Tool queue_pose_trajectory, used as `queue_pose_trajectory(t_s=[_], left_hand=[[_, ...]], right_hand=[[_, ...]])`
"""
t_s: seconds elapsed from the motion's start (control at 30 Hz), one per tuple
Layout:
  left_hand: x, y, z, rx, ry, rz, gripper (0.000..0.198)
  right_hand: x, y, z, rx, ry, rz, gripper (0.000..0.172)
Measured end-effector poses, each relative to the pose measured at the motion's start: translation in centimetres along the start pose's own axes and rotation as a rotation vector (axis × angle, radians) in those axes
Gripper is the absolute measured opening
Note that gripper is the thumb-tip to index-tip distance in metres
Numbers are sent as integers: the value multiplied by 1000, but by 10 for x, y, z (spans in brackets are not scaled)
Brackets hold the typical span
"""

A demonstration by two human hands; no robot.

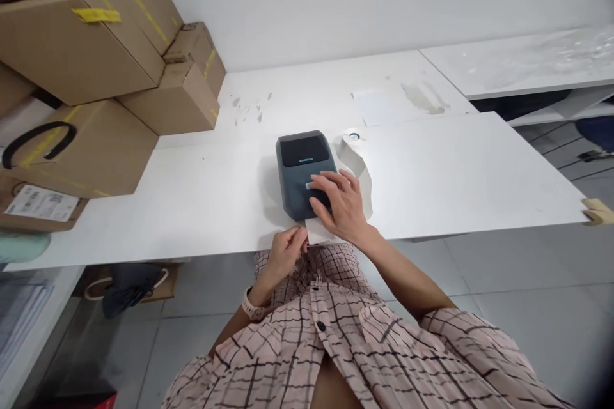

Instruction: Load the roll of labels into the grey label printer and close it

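One dark printer (pixel 296 186) sits on the tabletop (pixel 206 204) at 12 o'clock; right hand (pixel 343 204) rests loosely spread on its 4 o'clock side. Left hand (pixel 286 250) is pinching the paper strip (pixel 318 231) at 6 o'clock.

No text can be read with certainty. Small, blurred lettering (pixel 313 160) is borne by the dark device (pixel 293 186), beyond the right hand (pixel 343 204). Illegible print is carried by a carton label (pixel 42 202), far left of the left hand (pixel 286 249).

Head-worn view, forward and down
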State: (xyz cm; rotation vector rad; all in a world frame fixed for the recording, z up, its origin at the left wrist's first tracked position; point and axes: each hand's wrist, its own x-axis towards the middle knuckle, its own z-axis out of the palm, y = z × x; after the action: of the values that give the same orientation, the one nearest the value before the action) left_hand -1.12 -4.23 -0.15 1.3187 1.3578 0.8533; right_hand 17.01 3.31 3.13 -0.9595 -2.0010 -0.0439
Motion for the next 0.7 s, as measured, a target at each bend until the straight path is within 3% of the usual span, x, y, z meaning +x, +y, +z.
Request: queue_pose_trajectory(t_s=[0.07, 0.13, 0.2, 0.27, 0.37, 0.43, 0.6, 0.7], left_hand=[[0, -3, -9, -16, 167, 17, 46], [5, -4, -15, -1, 390, 73, 38], [15, 0, -17, 13, 527, 161, 39], [26, 5, -15, -17, 508, 218, 52], [36, 18, -10, -87, 388, 233, 62], [38, 28, -11, -118, 360, 267, 63], [61, 58, -28, -153, 407, 436, 63], [96, 71, -43, -102, 385, 517, 65]], right_hand=[[5, -4, 3, -45, -37, -36, 25], [8, -6, 6, -52, -67, 5, 15], [7, -6, 8, 25, -77, 65, 9], [2, -2, 8, 182, -22, 197, 12], [-11, 6, 5, 419, 169, 521, 30], [-15, 13, 2, 526, 227, 667, 40], [13, 34, -6, 740, 138, 597, 63], [53, 54, -6, 621, 30, 488, 71]])
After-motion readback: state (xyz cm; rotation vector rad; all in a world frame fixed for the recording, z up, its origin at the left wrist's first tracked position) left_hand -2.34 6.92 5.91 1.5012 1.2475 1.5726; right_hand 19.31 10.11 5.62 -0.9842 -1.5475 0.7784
